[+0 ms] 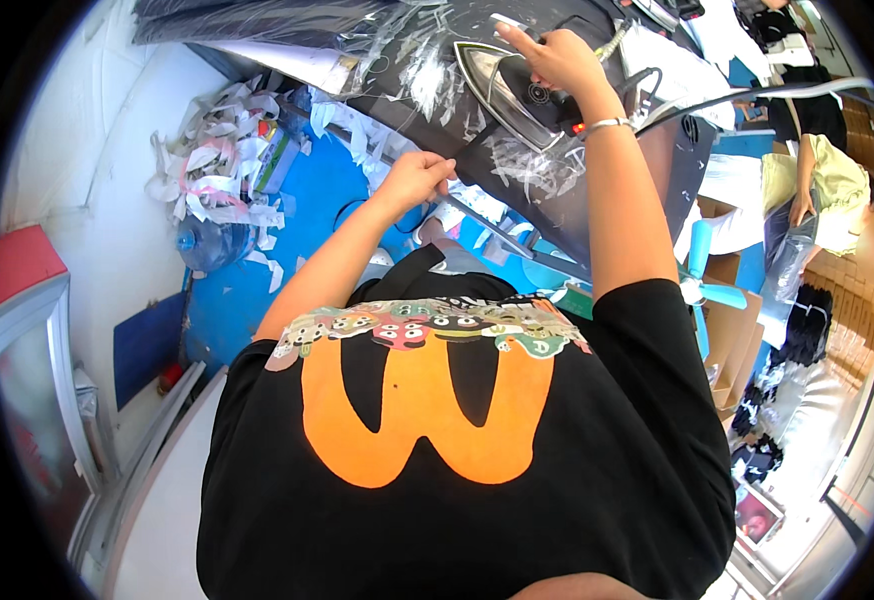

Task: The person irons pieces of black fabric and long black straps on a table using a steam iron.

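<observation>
My right hand point(568, 64) is wrapped over the handle of an electric iron point(508, 97), with its index finger pointing out to the left. The iron has a shiny metal rim, a lit red light and a cord behind. It rests on a dark, cloth-covered table point(557, 214) among scraps of clear film point(429, 75). At the near edge of this table, my left hand point(418, 180) has its thumb and fingers drawn together beside a narrow black strip. Whether it pinches the strip is too unclear to tell.
Plastic-wrapped dark material point(257, 22) lies at the table's far left. White scraps point(216, 157) and a blue water bottle point(216, 244) are on the left. A teal fan point(699, 289) stands at right, near a seated person point(831, 195) holding a plastic-wrapped item. Hoses cross beside my right wrist.
</observation>
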The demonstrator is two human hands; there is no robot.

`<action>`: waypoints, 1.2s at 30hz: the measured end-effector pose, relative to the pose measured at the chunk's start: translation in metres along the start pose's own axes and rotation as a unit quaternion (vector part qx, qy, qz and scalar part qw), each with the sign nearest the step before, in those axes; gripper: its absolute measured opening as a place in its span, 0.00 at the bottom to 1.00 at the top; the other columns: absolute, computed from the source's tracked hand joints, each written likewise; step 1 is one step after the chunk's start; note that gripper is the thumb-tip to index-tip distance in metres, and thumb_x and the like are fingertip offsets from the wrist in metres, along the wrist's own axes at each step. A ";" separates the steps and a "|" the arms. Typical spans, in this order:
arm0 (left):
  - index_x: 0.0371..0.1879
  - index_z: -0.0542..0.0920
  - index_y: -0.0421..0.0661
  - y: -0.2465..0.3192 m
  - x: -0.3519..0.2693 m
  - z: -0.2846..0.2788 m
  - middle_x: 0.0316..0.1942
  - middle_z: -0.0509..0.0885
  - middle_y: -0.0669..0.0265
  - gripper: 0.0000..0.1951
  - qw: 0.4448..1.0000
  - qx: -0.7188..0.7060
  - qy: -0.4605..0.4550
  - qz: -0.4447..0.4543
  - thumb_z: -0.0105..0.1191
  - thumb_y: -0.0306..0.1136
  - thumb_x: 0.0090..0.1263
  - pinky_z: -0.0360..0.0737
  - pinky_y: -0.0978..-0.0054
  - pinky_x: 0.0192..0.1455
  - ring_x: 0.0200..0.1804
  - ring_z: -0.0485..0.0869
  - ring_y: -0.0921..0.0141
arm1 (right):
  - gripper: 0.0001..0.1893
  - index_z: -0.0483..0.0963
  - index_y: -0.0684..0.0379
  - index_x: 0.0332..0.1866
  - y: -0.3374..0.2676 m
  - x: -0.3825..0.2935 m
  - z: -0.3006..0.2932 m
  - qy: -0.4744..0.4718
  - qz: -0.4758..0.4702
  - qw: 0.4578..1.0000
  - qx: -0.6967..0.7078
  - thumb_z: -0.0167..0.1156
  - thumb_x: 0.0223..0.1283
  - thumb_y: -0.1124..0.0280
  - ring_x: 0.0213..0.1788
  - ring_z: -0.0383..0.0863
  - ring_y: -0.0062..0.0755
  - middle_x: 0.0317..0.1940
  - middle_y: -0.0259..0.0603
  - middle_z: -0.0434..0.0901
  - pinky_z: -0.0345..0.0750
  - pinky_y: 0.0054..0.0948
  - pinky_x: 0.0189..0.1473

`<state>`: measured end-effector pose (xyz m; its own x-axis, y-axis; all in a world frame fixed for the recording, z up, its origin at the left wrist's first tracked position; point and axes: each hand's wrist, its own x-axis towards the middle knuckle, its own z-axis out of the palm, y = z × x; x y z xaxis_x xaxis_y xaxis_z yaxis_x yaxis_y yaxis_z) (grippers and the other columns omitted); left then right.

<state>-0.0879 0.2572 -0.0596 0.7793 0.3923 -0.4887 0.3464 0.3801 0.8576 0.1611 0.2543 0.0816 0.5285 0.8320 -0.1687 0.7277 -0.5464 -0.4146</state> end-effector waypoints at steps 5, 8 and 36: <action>0.33 0.81 0.41 -0.024 -0.004 -0.003 0.20 0.76 0.71 0.15 1.000 0.003 0.003 -0.006 0.50 0.42 0.73 0.61 0.82 0.19 0.18 0.67 0.81 | 0.48 0.72 0.68 0.10 0.008 0.004 0.005 0.033 -0.006 0.999 -0.028 0.48 0.45 0.20 0.16 0.77 0.38 0.09 0.45 0.70 0.76 0.34 0.26; 0.33 0.81 0.42 -0.034 -0.006 -0.006 0.22 0.76 0.72 0.16 1.000 -0.011 -0.001 -0.015 0.51 0.44 0.73 0.61 0.82 0.19 0.19 0.67 0.81 | 0.49 0.74 0.70 0.15 0.004 0.005 0.003 -0.005 0.034 0.997 0.072 0.46 0.46 0.20 0.19 0.78 0.43 0.12 0.48 0.73 0.77 0.37 0.31; 0.32 0.83 0.41 -0.036 -0.020 -0.020 0.25 0.78 0.72 0.16 0.999 0.039 -0.010 -0.021 0.53 0.43 0.72 0.65 0.84 0.24 0.23 0.70 0.82 | 0.51 0.80 0.69 0.26 0.002 -0.003 -0.001 0.051 -0.049 0.996 -0.047 0.42 0.47 0.18 0.38 0.85 0.45 0.30 0.52 0.82 0.79 0.38 0.42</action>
<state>-0.1266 0.2521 -0.0836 0.7730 0.3609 -0.5218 0.4176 0.3298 0.8467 0.1609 0.2508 0.0820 0.4914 0.8701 -0.0376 0.8131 -0.4739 -0.3381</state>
